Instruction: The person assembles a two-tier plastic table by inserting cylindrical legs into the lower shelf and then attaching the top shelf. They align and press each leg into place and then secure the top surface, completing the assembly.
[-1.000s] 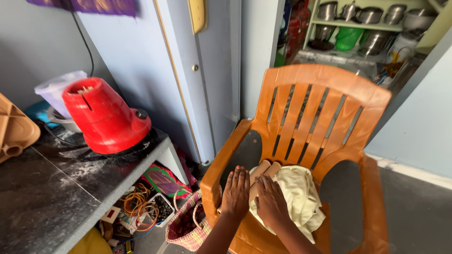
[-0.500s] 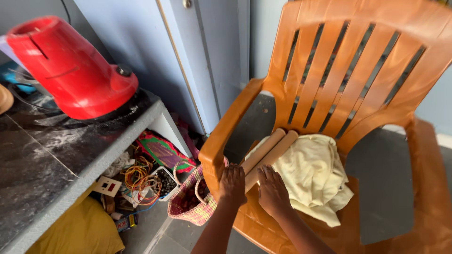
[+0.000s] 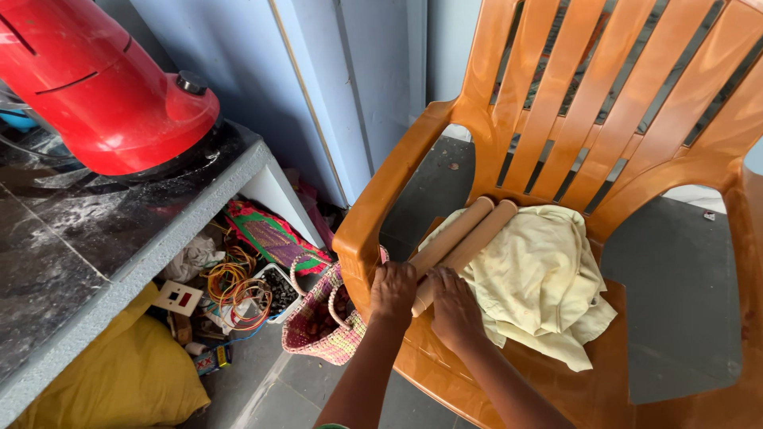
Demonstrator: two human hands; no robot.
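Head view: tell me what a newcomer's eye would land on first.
The orange plastic chair fills the right side, with a pale yellow cloth crumpled on its seat. Both hands, left hand and right hand, rest on the near ends of two wooden rolling pins lying beside the cloth. At upper left, a big red appliance sits on a dark stone counter.

— What's different from a second ago?

— The hands [image 3: 425, 298] have slid off the pale yellow cloth [image 3: 540, 278] toward the front edge of the orange plastic chair [image 3: 620, 119] seat. Before, they lay flat on the cloth.

— And the wooden rolling pins [image 3: 461, 238]?

— More exposed now. Earlier the hands covered most of them; now the left hand [image 3: 393, 292] and right hand [image 3: 455, 308] close over only their near ends.

— Anything else?

— The view has dropped closer; the shelf of steel pots has gone out of sight.
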